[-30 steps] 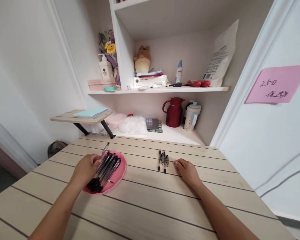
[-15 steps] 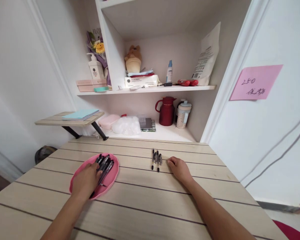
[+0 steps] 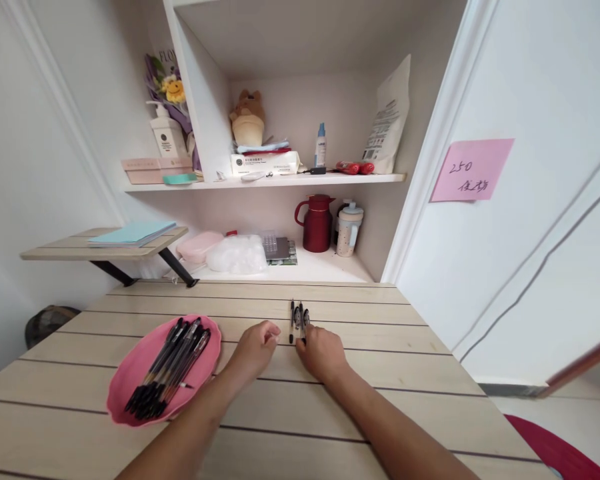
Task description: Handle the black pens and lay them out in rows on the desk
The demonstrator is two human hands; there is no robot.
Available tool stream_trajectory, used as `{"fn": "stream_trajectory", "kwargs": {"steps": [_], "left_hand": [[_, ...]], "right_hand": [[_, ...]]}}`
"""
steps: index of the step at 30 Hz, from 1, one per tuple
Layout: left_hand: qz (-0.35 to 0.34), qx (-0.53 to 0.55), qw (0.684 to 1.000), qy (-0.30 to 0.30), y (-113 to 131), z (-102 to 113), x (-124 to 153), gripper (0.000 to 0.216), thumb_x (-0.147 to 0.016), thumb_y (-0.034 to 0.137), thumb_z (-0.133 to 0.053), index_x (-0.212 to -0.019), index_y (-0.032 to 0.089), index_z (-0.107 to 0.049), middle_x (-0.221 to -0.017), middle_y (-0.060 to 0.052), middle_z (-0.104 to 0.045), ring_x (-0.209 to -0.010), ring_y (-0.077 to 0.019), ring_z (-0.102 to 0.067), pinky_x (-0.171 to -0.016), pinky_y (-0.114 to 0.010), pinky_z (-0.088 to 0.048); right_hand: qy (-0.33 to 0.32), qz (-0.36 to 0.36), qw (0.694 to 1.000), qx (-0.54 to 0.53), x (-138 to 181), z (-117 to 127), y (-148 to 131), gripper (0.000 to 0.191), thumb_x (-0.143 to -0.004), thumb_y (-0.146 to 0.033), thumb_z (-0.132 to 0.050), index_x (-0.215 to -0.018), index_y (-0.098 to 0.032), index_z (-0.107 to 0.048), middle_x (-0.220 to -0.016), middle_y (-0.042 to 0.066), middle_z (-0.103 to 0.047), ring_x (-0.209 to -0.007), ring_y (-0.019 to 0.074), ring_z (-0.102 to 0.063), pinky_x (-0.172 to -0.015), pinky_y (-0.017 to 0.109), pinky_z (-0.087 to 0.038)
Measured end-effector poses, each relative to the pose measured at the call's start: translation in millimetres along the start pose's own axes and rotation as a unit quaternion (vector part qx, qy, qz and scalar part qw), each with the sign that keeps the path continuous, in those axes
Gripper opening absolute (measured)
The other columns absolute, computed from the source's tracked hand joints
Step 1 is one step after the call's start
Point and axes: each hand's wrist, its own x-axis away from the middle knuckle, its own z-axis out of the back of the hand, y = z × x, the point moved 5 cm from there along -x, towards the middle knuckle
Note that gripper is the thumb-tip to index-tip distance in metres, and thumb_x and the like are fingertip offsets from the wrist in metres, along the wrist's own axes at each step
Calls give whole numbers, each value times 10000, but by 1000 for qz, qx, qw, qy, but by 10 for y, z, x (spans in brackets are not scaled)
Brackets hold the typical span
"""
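My left hand (image 3: 254,350) hovers over the table just left of a small row of black pens. Its fingers are curled in; whether they hold anything is hidden. My right hand (image 3: 323,350) is closed at the lower end of the right-hand pen (image 3: 301,313), its fingers partly covering it. Left of that lies another black pen (image 3: 291,323), parallel to it. Small dark oval pieces (image 3: 297,318), whose kind I cannot make out, lie beside the pens. Many black pens (image 3: 173,367) lie heaped in a pink scalloped dish (image 3: 123,387) at the left.
The slatted wooden table (image 3: 280,427) reaches back to white shelves. A small raised stand (image 3: 55,248) with blue paper (image 3: 133,233) stands at the back left. A red jug (image 3: 317,223) and a pale cup (image 3: 350,230) are on the lower shelf.
My left hand has left the pens in the dish and moved right, near the pen row. My right hand has come left onto the row. The camera view has turned slightly right.
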Motion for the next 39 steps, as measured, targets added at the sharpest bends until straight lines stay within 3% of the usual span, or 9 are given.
{"fn": "stream_trajectory", "kwargs": {"steps": [5,8,13,16,20,23,33,36,39], "left_hand": [[59,111,992,-2,-58,-351,-206,184,-694,264,-498,-813,149,-579,-585,-4,-582,-516,-120,-539,-463,-210,-387],[68,174,982,-12,-52,-447,-210,272,-743,367,-446,-864,146,-549,-626,-18,-595,-536,-126,-562,-471,-219,-416],[69,285,956,-9,-85,-411,-159,311,-727,429,-471,-855,146,-496,-595,-4,-575,-558,-133,-584,-497,-221,-432],[78,321,944,23,-156,-332,-169,311,-731,452,-448,-858,168,-452,-546,39,-521,-487,-119,-566,-462,-220,-428],[71,319,944,47,-213,-310,-223,279,-740,442,-431,-835,181,-454,-495,80,-453,-327,-53,-411,-328,-143,-262],[54,302,951,46,-220,-348,-257,251,-749,416,-424,-802,177,-476,-473,86,-434,-288,-27,-298,-309,-141,-174],[13,230,973,18,-258,-434,-304,239,-758,389,-419,-770,168,-511,-459,74,-424,-335,-53,-314,-355,-170,-223],[5,217,976,9,-251,-448,-296,248,-761,397,-420,-771,168,-517,-452,74,-418,-349,-61,-312,-375,-179,-232],[-20,172,985,-8,-206,-469,-272,256,-767,406,-413,-755,175,-523,-449,68,-421,-380,-78,-334,-408,-190,-254]], "right_hand": [[9,-49,998,-38,13,94,72,213,-778,-277,-403,-796,-158,-578,-781,106,-652,-713,207,-594,-565,268,-321],[28,-22,995,-89,79,151,4,174,-776,-268,-415,-742,-178,-560,-716,70,-643,-643,172,-573,-525,246,-279],[9,99,977,-191,88,183,-106,171,-768,-334,-466,-726,-189,-547,-691,31,-622,-609,141,-532,-524,224,-270],[36,58,973,-219,-73,235,115,208,-809,-299,-396,-714,-184,-540,-688,31,-610,-628,137,-524,-541,220,-286],[58,-37,983,-170,-255,185,377,80,-731,-203,-479,-773,-172,-539,-688,36,-606,-644,139,-526,-554,220,-295],[36,-50,987,-148,-290,54,322,217,-692,-252,-541,-888,-164,-515,-749,53,-614,-669,152,-543,-561,223,-308],[28,-54,995,-79,-241,-52,141,328,-693,-74,-458,-1016,-124,-430,-856,108,-607,-771,185,-572,-615,248,-329],[20,-55,992,-108,-206,3,226,317,-653,-44,-460,-958,-123,-490,-796,95,-622,-744,182,-572,-606,246,-338],[19,-53,976,-210,-235,118,338,213,-652,-80,-474,-832,-144,-568,-726,63,-626,-689,159,-563,-596,239,-358]]}}
